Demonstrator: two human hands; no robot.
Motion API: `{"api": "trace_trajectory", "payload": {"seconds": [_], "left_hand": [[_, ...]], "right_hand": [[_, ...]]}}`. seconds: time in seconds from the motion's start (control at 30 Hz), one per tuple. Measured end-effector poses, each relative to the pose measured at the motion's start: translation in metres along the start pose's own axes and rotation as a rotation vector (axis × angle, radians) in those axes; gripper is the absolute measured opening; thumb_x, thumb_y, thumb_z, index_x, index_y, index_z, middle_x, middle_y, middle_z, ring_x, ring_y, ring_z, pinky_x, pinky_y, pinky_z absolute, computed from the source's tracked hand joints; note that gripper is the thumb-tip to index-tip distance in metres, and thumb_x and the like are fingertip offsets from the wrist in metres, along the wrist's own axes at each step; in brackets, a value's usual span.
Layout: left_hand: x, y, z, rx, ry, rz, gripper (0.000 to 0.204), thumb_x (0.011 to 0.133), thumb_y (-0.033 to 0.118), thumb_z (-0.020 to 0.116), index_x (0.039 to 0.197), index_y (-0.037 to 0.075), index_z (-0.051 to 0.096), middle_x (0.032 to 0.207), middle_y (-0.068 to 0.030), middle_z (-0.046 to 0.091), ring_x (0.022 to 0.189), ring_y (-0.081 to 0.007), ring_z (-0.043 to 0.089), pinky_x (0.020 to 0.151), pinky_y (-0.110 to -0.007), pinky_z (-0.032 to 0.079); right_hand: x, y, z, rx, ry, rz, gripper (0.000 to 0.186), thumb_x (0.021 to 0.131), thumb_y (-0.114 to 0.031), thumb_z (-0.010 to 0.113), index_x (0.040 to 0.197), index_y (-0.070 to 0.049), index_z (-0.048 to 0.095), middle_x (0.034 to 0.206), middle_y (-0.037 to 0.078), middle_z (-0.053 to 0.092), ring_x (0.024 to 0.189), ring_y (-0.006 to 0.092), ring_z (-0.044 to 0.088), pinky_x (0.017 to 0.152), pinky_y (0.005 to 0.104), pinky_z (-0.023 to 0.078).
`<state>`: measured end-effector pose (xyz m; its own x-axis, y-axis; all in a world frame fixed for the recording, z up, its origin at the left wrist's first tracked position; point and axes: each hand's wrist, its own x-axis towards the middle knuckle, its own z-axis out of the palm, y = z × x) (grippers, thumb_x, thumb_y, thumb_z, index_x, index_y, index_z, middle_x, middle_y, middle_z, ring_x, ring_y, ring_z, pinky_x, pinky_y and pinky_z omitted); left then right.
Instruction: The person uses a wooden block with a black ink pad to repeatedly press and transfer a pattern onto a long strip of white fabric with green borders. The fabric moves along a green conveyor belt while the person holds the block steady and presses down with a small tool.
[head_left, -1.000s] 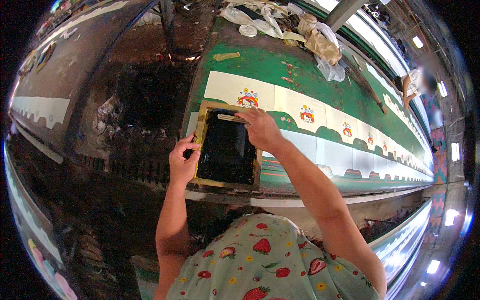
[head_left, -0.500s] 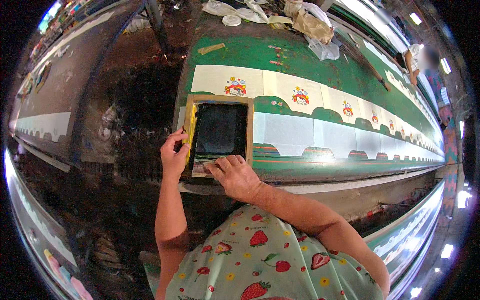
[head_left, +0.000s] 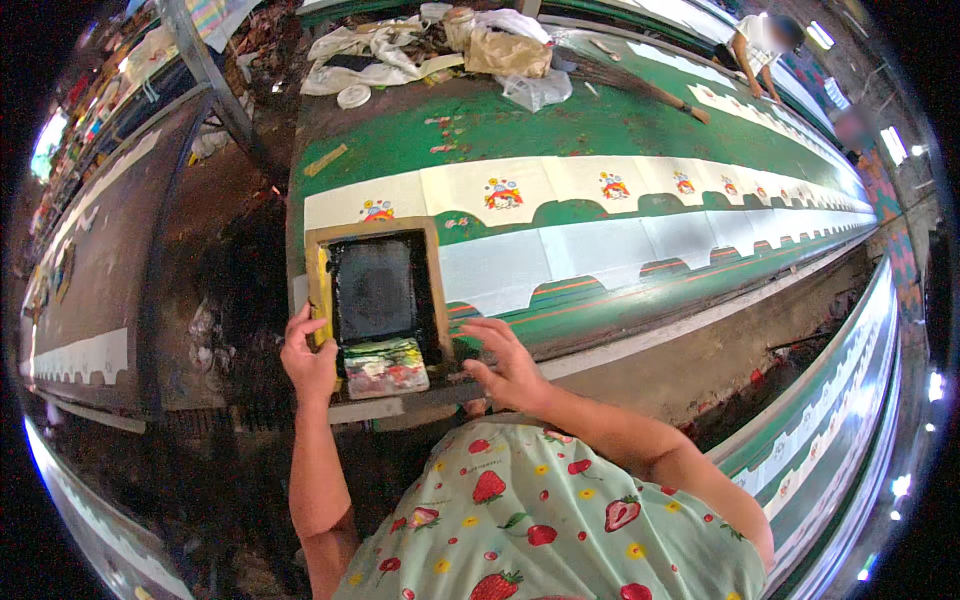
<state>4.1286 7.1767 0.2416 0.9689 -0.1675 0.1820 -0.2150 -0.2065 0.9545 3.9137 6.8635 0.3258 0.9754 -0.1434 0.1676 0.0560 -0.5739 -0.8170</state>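
Observation:
A wooden screen-printing frame (head_left: 432, 262) lies at the left end of the green table, with dark mesh inside dark borders. My left hand (head_left: 308, 358) grips its left side near the lower corner, thumb and fingers on the yellow-stained edge. Across the near end of the frame rests a squeegee (head_left: 386, 370), its flat face smeared with green, white and red paint. My right hand (head_left: 508, 368) is off the squeegee, just right of the frame, fingers spread and holding nothing. Past the frame's far edge, a cream fabric piece (head_left: 376, 208) with a colourful cartoon print is partly covered.
Rows of printed cream pieces (head_left: 505, 192) and plain white pieces (head_left: 590, 258) run along the green table (head_left: 400, 125). Crumpled bags (head_left: 505, 55), a white lid (head_left: 353, 96) and a broom (head_left: 650, 88) lie at the back. A person (head_left: 760, 50) leans over a far table.
My right hand has let go of the squeegee and moved right, its fingers opening. The squeegee now lies tilted flat with its painted face showing. My left hand stays on the frame.

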Motion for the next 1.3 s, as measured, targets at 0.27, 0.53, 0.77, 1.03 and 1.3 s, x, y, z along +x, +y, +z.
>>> {"api": "trace_trajectory", "payload": {"seconds": [0.27, 0.53, 0.77, 1.03, 1.3], "left_hand": [[-0.050, 0.045, 0.171, -0.042, 0.048, 0.148, 0.030, 0.079, -0.013, 0.076, 0.105, 0.003, 0.077, 0.154, -0.0266, 0.068, 0.148, -0.0380, 0.062, 0.128, -0.047, 0.044], [-0.065, 0.069, 0.219, -0.106, 0.037, 0.011, 0.025, 0.081, -0.010, 0.076, 0.101, 0.006, 0.078, 0.154, -0.0256, 0.066, 0.143, -0.0393, 0.062, 0.123, -0.048, 0.046], [-0.062, 0.068, 0.217, -0.072, -0.004, -0.066, 0.028, 0.081, -0.009, 0.077, 0.104, 0.006, 0.080, 0.156, -0.0263, 0.065, 0.144, -0.0402, 0.062, 0.123, -0.049, 0.048], [-0.060, 0.064, 0.212, -0.063, -0.022, -0.083, 0.027, 0.079, -0.005, 0.078, 0.105, 0.003, 0.079, 0.158, -0.0293, 0.065, 0.147, -0.0401, 0.063, 0.126, -0.046, 0.046], [-0.060, 0.059, 0.212, -0.110, -0.041, -0.122, 0.036, 0.087, -0.008, 0.077, 0.120, 0.004, 0.078, 0.158, -0.0248, 0.064, 0.147, -0.0394, 0.062, 0.124, -0.047, 0.048]], "right_hand": [[-0.053, 0.054, -0.061, 0.424, 0.329, 0.462, 0.056, 0.111, -0.007, 0.070, 0.164, -0.008, 0.054, 0.146, 0.010, 0.055, 0.129, 0.0228, 0.061, 0.113, 0.0380, 0.054], [-0.055, 0.038, -0.115, -0.373, 0.305, 0.076, 0.042, 0.103, -0.003, 0.075, 0.145, -0.003, 0.071, 0.139, 0.020, 0.069, 0.129, 0.0360, 0.068, 0.109, 0.0437, 0.056], [-0.029, 0.008, -0.106, -0.558, -0.161, -0.210, 0.060, 0.079, -0.010, 0.092, 0.137, -0.009, 0.075, 0.133, 0.012, 0.074, 0.129, 0.0356, 0.068, 0.109, 0.0509, 0.056], [0.005, -0.001, -0.093, -0.708, -0.282, -0.236, 0.045, 0.087, -0.008, 0.077, 0.132, -0.011, 0.077, 0.126, 0.009, 0.072, 0.115, 0.0332, 0.069, 0.101, 0.0490, 0.056], [0.069, 0.005, -0.127, -0.577, -0.590, -0.076, 0.039, 0.090, -0.004, 0.073, 0.129, -0.010, 0.078, 0.119, 0.015, 0.074, 0.119, 0.0402, 0.071, 0.102, 0.0528, 0.059]]}}
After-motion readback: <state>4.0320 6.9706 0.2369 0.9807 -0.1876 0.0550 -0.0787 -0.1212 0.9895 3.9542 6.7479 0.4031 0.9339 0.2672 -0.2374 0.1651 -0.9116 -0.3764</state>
